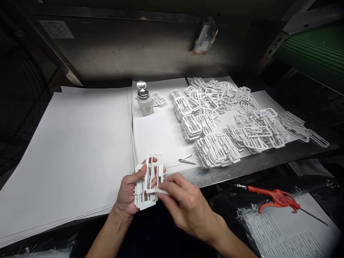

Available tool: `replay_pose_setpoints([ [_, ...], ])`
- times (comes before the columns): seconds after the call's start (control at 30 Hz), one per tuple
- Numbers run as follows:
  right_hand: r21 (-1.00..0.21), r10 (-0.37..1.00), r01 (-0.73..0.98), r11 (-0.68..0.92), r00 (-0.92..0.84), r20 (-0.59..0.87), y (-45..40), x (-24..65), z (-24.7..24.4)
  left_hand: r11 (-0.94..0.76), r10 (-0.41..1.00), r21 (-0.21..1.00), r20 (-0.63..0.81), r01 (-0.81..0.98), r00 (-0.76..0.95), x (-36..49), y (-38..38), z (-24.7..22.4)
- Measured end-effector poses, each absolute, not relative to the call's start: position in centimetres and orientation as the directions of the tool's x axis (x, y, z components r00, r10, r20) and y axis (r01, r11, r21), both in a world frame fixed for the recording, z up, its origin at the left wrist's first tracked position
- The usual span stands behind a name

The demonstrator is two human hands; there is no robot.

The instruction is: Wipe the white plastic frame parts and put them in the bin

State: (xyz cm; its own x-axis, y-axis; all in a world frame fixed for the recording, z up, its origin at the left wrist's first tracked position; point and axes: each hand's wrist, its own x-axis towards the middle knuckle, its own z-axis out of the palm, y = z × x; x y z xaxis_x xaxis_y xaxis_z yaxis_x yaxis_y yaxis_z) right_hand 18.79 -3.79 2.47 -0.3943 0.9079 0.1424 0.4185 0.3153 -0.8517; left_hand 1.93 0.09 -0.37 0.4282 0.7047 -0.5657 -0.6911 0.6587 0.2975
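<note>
My left hand (127, 192) is closed around a few white plastic frames (160, 170) with slotted openings, held over the table's front edge. Its thumb presses on the upper frame, which lies skewed across the one beneath. My right hand (189, 202) is closed too, with thumb and fingers pinching a small white piece (162, 191) against the lower end of the upper frame. That piece is slightly blurred and mostly covered by the fingers, so its kind cannot be made out. Just beyond my hands, a nail clipper (187, 160) lies on the white paper.
Stacks of similar white frames (216, 148) cover the table's right side. A pump-top bottle (146, 104) with its lid raised stands at the back centre. White paper sheets (88, 143) spread leftward. An orange air blow gun (279, 198) lies on plastic wrapping below right.
</note>
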Motion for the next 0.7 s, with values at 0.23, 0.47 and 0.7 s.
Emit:
replay_pose_setpoints([
  [0.23, -0.842, 0.937, 0.429, 0.328, -0.259, 0.233, -4.0, 19.6, 2.7, 0.614, 0.751, 0.351, -0.534, -0.707, 0.388, 1.9, 0.2, -0.2],
  [0.47, -0.839, 0.947, 0.454, 0.300, -0.247, 0.205, -3.7, 19.0, 1.8, 0.577, 0.773, 0.397, -0.547, -0.714, 0.321, 2.0, 0.1, 0.2],
  [0.7, -0.878, 0.944, 0.369, 0.304, -0.239, 0.227, -3.8, 18.9, 2.1, 0.588, 0.764, 0.412, -0.564, -0.696, 0.312, 2.1, 0.3, 0.3],
])
